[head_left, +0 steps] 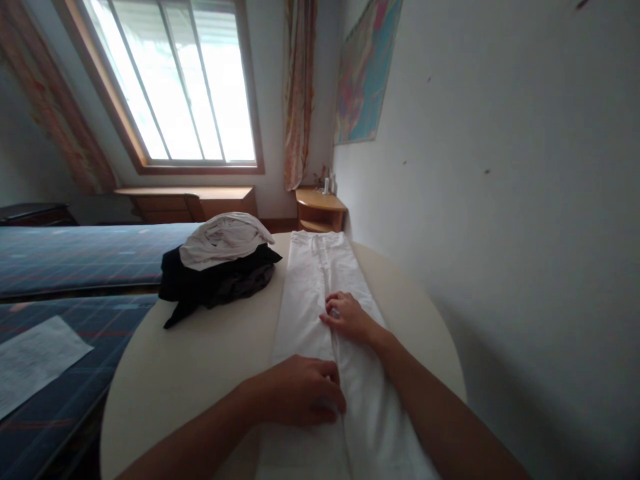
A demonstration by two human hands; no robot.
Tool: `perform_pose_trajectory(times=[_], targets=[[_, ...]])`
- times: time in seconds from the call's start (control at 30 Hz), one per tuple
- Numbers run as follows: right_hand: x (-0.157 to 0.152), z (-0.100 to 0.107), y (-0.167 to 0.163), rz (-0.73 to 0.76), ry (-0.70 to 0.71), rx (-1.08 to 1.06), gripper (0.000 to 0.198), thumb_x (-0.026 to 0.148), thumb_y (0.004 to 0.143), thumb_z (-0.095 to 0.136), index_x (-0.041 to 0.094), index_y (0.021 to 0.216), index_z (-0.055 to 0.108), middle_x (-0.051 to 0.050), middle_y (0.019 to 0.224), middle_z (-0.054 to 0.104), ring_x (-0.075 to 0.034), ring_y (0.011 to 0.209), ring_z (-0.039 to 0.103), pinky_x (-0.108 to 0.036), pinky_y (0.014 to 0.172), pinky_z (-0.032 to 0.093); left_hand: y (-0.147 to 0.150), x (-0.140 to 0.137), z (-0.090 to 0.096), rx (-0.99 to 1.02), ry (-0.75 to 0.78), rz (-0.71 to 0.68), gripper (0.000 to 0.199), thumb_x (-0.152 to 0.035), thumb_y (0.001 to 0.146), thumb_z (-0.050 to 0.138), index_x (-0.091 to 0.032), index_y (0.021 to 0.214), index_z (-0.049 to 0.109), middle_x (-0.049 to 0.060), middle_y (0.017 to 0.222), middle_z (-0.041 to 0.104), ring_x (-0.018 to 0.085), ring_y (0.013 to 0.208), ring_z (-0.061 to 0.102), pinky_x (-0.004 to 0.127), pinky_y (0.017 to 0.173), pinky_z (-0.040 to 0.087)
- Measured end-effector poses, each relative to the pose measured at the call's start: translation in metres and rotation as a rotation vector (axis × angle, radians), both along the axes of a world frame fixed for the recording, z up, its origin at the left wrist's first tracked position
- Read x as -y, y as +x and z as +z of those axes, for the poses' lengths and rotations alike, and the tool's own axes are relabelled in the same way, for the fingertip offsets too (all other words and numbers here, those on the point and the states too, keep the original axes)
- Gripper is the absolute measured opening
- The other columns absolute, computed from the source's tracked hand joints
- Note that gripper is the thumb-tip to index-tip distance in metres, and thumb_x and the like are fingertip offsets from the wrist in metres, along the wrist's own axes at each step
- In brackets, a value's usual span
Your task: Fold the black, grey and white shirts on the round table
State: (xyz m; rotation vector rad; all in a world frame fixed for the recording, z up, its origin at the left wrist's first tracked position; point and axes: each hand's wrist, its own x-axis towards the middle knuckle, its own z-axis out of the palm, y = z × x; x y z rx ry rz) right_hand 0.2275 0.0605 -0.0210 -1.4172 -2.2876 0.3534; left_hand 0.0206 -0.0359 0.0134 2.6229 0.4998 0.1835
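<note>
A pair of white trousers (305,307) lies lengthwise on a round cream table (165,393), waistband at the far end and legs running toward me. My left hand (305,390) rests low on the left leg, fingers bent and apart, tips by the gap between the legs. Farther up, my right hand (347,315) touches the right leg near that same gap, thumb and fingers spread in a loose curve. Neither hand visibly grips the cloth, though both palms are hidden.
Left on the table sits a pile with a whitish garment (225,237) over black clothing (215,280). Blue plaid mattresses (100,250) adjoin the table, a paper sheet (40,360) on the nearer one. A white wall (500,233) borders the right side. A corner cabinet (320,200) stands behind.
</note>
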Motion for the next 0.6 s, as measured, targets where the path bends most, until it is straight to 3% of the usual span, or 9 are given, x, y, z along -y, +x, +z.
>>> perform_pose_trajectory(times=[0.13,0.37,0.5,0.6], targets=[[0.0011,-0.0002,-0.0007,0.044,-0.005,-0.008,0.021,0.04,0.088,0.067,0.021,0.08,0.073,-0.006,0.117,0.067,-0.022,0.114,0.056,-0.033,0.102,0.038,0.0005,0.0008,0.002,-0.007,0.015,-0.03,0.013,-0.026,0.087,0.066,-0.027,0.099,0.071,0.0,0.11,0.067,0.014,0.086,0.065,0.023,0.08,0.048],[0.0035,0.001,-0.0018,0.036,0.003,-0.018,0.02,0.039,0.088,0.066,0.022,0.082,0.074,-0.006,0.115,0.068,-0.022,0.112,0.057,-0.033,0.102,0.039,0.0011,-0.0005,0.0046,-0.032,0.144,0.032,0.03,-0.021,0.083,0.064,-0.026,0.112,0.06,0.002,0.125,0.064,0.02,0.103,0.062,0.03,0.087,0.05],[0.0034,-0.0001,-0.002,0.033,0.013,-0.022,0.02,0.038,0.088,0.066,0.021,0.083,0.073,-0.006,0.115,0.068,-0.022,0.112,0.056,-0.033,0.102,0.038,0.0037,-0.0029,0.0001,-0.089,0.255,0.106,0.03,-0.018,0.083,0.058,-0.023,0.112,0.057,0.005,0.113,0.066,0.021,0.097,0.061,0.03,0.078,0.05],[0.0029,-0.0014,-0.002,0.033,0.017,-0.032,0.021,0.039,0.089,0.065,0.02,0.084,0.074,-0.007,0.115,0.068,-0.023,0.111,0.057,-0.034,0.102,0.038,0.0049,-0.0052,-0.0033,-0.068,0.301,0.073,0.02,-0.018,0.077,0.061,-0.022,0.096,0.06,0.005,0.102,0.066,0.022,0.095,0.059,0.033,0.082,0.049]])
